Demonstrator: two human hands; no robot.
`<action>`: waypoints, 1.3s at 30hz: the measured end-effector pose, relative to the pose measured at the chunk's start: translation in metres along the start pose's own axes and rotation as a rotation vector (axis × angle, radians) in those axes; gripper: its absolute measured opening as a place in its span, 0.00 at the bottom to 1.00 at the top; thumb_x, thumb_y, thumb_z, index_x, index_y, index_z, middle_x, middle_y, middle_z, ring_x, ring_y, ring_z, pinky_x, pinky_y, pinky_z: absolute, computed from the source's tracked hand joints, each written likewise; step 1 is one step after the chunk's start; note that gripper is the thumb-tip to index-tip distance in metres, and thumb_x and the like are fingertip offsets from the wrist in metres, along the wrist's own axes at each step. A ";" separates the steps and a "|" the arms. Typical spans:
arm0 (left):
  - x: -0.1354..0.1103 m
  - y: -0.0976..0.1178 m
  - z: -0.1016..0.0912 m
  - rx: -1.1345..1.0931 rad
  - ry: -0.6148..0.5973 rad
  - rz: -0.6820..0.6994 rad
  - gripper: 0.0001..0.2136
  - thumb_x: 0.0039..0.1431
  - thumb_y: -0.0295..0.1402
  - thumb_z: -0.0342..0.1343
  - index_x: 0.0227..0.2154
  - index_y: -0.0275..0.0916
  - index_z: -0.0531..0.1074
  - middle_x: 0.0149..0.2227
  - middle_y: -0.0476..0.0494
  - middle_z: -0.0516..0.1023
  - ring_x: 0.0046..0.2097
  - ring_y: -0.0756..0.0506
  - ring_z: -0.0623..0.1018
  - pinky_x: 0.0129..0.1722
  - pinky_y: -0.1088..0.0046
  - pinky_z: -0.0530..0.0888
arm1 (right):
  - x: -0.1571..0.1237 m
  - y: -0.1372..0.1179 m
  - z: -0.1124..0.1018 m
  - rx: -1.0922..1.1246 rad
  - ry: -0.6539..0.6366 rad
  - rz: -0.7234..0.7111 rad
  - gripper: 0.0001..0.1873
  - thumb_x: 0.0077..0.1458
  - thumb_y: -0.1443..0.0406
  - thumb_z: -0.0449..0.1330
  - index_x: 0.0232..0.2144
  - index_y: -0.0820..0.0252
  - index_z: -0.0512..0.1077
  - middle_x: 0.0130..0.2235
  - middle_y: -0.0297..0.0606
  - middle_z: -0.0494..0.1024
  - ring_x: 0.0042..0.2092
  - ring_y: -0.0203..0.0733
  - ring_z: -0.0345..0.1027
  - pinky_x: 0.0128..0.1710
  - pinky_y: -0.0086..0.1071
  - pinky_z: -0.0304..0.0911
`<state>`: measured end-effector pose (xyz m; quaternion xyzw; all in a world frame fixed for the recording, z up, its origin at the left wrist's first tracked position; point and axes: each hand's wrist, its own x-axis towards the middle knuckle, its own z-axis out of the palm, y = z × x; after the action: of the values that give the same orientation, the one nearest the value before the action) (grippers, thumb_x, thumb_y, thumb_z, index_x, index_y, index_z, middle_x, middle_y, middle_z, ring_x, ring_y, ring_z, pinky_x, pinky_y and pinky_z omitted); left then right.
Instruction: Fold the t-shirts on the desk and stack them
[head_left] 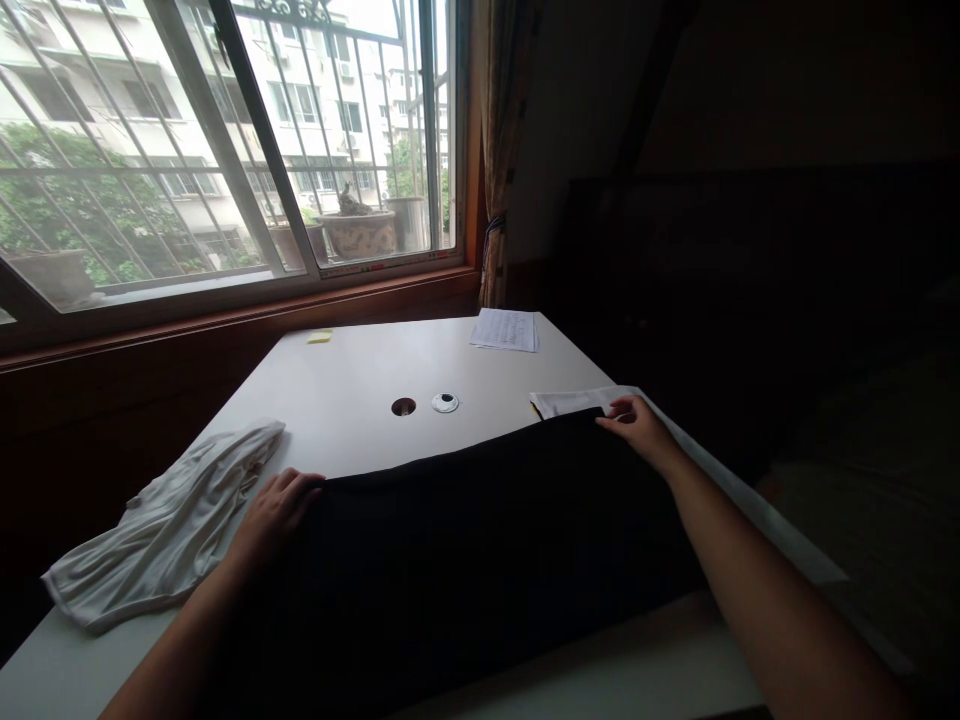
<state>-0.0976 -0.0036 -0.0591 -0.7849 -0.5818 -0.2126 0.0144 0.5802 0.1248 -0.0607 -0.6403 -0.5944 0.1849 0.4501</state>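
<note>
A large piece of black cloth is stretched between my two hands over the white table. What garment it is, if any, I cannot make out. At its far left corner my left hand is closed on the edge. My right hand pinches the far right corner between thumb and fingers. The far edge runs taut from one hand to the other, higher on the right. Just left of my left hand lies a crumpled light grey garment. Some white cloth shows behind the black cloth near my right hand.
The white table has a round hole with a white round cover beside it. Papers and a yellow note pad lie at the far edge. Beyond stand a barred window and a tied curtain.
</note>
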 end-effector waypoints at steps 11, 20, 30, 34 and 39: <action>0.000 0.001 -0.001 0.005 -0.007 -0.005 0.15 0.70 0.45 0.47 0.47 0.46 0.76 0.41 0.44 0.76 0.45 0.39 0.75 0.49 0.60 0.72 | -0.002 -0.008 -0.004 -0.080 -0.072 0.076 0.26 0.42 0.46 0.69 0.36 0.58 0.77 0.36 0.42 0.79 0.38 0.50 0.73 0.37 0.39 0.67; -0.001 0.000 0.000 -0.005 -0.002 0.004 0.15 0.70 0.45 0.47 0.47 0.46 0.76 0.41 0.45 0.76 0.45 0.39 0.75 0.49 0.60 0.72 | -0.005 -0.012 -0.005 -0.062 -0.109 0.113 0.27 0.42 0.48 0.70 0.40 0.58 0.78 0.34 0.40 0.79 0.36 0.49 0.74 0.39 0.41 0.69; 0.001 0.000 -0.001 -0.023 0.001 0.007 0.14 0.70 0.43 0.48 0.47 0.46 0.76 0.41 0.45 0.76 0.45 0.40 0.75 0.48 0.61 0.73 | -0.005 -0.013 -0.009 0.131 -0.031 -0.024 0.22 0.46 0.44 0.69 0.32 0.55 0.78 0.51 0.41 0.77 0.53 0.53 0.71 0.56 0.43 0.64; 0.001 -0.001 -0.001 -0.027 -0.002 0.011 0.14 0.70 0.44 0.48 0.46 0.47 0.76 0.41 0.45 0.76 0.45 0.39 0.76 0.47 0.61 0.73 | -0.009 -0.032 -0.016 0.371 -0.146 0.118 0.21 0.51 0.45 0.67 0.38 0.52 0.76 0.44 0.38 0.80 0.44 0.49 0.75 0.45 0.40 0.71; 0.000 -0.005 0.003 -0.037 0.005 0.003 0.15 0.70 0.45 0.47 0.46 0.46 0.76 0.41 0.45 0.76 0.45 0.40 0.75 0.49 0.60 0.72 | -0.004 -0.044 -0.015 0.292 -0.079 0.134 0.18 0.54 0.47 0.64 0.37 0.52 0.73 0.33 0.34 0.79 0.35 0.46 0.74 0.37 0.38 0.69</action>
<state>-0.1008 -0.0010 -0.0625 -0.7853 -0.5768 -0.2251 0.0017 0.5643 0.1104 -0.0190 -0.5985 -0.5345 0.3239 0.5011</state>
